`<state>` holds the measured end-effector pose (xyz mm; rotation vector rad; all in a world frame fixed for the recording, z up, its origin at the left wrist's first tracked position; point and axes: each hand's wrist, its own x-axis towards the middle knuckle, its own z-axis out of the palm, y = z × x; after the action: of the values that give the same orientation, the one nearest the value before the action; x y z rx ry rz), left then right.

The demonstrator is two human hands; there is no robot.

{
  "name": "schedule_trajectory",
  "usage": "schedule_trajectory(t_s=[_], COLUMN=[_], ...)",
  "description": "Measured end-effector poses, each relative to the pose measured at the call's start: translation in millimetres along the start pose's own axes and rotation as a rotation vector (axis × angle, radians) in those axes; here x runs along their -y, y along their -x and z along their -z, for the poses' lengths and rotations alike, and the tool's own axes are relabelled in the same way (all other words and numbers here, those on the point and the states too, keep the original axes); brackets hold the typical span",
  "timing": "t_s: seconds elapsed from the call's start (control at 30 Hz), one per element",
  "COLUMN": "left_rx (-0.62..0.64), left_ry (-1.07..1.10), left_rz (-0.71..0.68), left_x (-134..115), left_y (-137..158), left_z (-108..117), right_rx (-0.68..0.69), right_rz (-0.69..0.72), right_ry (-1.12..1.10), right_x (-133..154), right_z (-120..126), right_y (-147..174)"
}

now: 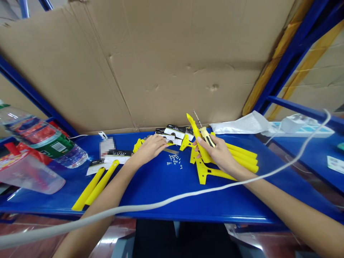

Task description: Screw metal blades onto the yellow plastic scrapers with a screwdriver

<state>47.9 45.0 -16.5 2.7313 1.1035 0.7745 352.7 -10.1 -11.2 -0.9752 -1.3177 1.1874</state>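
Note:
My right hand [219, 152] is wrapped round a yellow plastic scraper handle [203, 149] and a screwdriver [208, 137] with a cream-and-black grip, its shaft pointing up and away. Under and beside it lie yellow T-shaped scraper parts [202, 173]. My left hand [152, 147] is curled palm down at the back of the shelf, fingertips together at a thin yellow plastic piece [170, 144] mostly covered by the hand. Small yellow parts [138, 145] lie just left of it. Between the hands, small white nuts or screws [174, 159] are scattered, too tiny to tell exactly.
Black-and-white cards [173, 131] lie at the back. Two yellow handles [98, 186], a water bottle [59, 145] and a plastic cup [32, 175] are at left. A white cable [172, 200] crosses in front. Cardboard [172, 64] walls the back; a white bag [242, 123] lies back right.

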Motion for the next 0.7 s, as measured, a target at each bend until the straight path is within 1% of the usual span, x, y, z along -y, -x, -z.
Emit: schedule_trajectory(t_s=[0.07,0.13,0.2,0.27,0.3,0.37,0.4,0.47,0.57,0.63,0.7], left_rx=[-0.144,-0.340,-0.516,-0.630,-0.665,-0.700,-0.702,-0.675,-0.641,-0.660,-0.705], left_ry=[0.031,0.158,0.400,0.704,0.849,1.084,1.167,1.267,1.302,1.280,1.248], left_rz=[0.077,0.194,0.319,0.413,0.440,0.479,0.497,0.533,0.557,0.524,0.466], left_x=[-5.2,-10.2,-14.7,-18.0,-19.1,-20.3,-20.4,-19.9,-18.4,-16.8,-13.8], left_y=[-2.3,-5.1,-8.6,-12.5,-14.2,-16.5,-17.1,-16.9,-15.1,-13.9,-12.4], left_z=[3.7,7.4,10.1,11.8,12.5,13.9,14.7,16.8,21.1,25.8,32.6], right_rx=[-0.007,-0.003,0.007,0.018,0.030,0.075,0.104,0.155,0.179,0.176,0.175], right_rz=[-0.017,-0.040,-0.065,-0.095,-0.106,-0.121,-0.124,-0.127,-0.119,-0.112,-0.107], right_ry=[-0.045,-0.076,-0.100,-0.119,-0.121,-0.114,-0.108,-0.106,-0.097,-0.082,-0.068], right_x=[-0.8,-0.4,1.2,3.6,4.9,7.2,7.9,8.4,7.0,5.6,4.6], right_z=[0.2,0.1,-0.5,-1.2,-1.5,-1.7,-1.6,-1.1,-0.1,0.6,1.3], right_y=[-0.3,-0.2,0.4,1.4,2.0,3.4,4.1,5.5,6.6,6.5,6.1])
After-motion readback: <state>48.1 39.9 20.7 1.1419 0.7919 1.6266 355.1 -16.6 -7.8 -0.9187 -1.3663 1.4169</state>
